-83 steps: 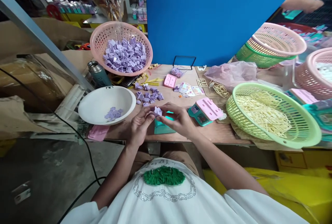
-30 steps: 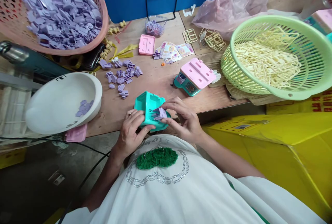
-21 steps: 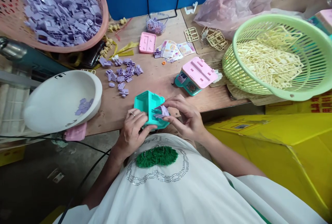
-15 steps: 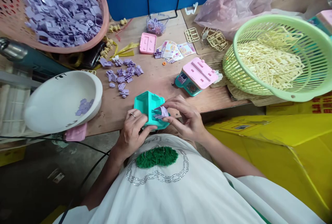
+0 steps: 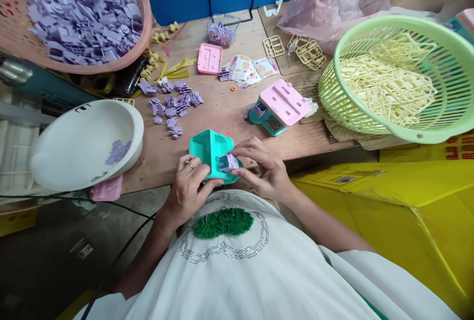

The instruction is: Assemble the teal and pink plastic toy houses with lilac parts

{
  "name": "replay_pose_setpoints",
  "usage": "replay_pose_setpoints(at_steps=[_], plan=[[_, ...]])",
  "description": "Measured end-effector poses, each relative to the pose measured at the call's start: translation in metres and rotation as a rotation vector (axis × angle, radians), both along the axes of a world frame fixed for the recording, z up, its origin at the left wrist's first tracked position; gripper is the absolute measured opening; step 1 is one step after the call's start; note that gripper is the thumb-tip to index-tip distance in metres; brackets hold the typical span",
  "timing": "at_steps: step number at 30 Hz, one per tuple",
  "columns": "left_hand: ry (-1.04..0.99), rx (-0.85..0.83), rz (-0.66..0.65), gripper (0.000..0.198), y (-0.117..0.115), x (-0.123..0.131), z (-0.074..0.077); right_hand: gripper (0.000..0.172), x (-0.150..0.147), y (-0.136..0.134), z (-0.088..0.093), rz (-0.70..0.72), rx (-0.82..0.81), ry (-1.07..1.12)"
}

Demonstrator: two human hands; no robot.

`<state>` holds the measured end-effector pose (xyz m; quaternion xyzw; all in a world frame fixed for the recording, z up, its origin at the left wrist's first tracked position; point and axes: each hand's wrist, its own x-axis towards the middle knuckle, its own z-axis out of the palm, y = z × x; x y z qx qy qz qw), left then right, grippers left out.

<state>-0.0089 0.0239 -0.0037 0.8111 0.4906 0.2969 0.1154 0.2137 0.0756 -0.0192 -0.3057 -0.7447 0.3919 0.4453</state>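
Observation:
A teal plastic toy case (image 5: 202, 145) with open compartments rests at the table's front edge. My left hand (image 5: 190, 181) grips its near left side, thumb along the lower rim. Between the thumb and fingers of my right hand (image 5: 264, 169) is a small purple plastic part (image 5: 231, 162), partly inside the case's right compartment. Whether that part touches the case's inner walls I cannot tell. Loose purple parts (image 5: 181, 105) lie on the table beyond the case. Farther right stands another teal toy case with a pink lid (image 5: 285, 102).
At left are a white bowl (image 5: 74, 147) and a pink basket (image 5: 147, 14) heaped with purple pieces. A green basket (image 5: 370, 122) of cream frames stands at right. Printed cards (image 5: 242, 68), a pink tray (image 5: 209, 58) and a clear tub (image 5: 223, 33) sit farther back. Below right is a yellow box (image 5: 370, 186).
The purple part in my right hand has shifted slightly left and down toward the case's compartment. My left hand keeps its hold on the case. The whole view has shifted slightly.

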Motion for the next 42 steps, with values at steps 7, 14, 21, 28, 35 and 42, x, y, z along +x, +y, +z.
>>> replay_pose_setpoints(at_steps=[7,14,21,28,35,42], plan=[[-0.006,0.017,-0.024,0.027,0.001,-0.001,0.002,0.026,-0.004,-0.002,-0.003,0.029,-0.006,0.012],[-0.018,0.028,-0.015,0.028,0.002,-0.002,0.001,0.027,-0.007,-0.003,-0.005,-0.001,-0.004,-0.012],[0.089,0.030,0.022,0.022,0.001,0.007,0.007,0.027,-0.002,-0.001,-0.018,0.020,-0.090,0.048],[0.271,0.065,-0.104,0.022,0.004,0.025,0.041,0.032,0.007,-0.006,-0.034,0.114,-0.330,0.240],[0.338,0.077,-0.208,0.027,0.009,0.025,0.052,0.038,0.007,-0.009,-0.042,0.117,-0.399,0.255],[0.375,0.135,-0.195,0.029,0.005,0.028,0.048,0.035,0.010,-0.011,-0.047,0.175,-0.419,0.290]])
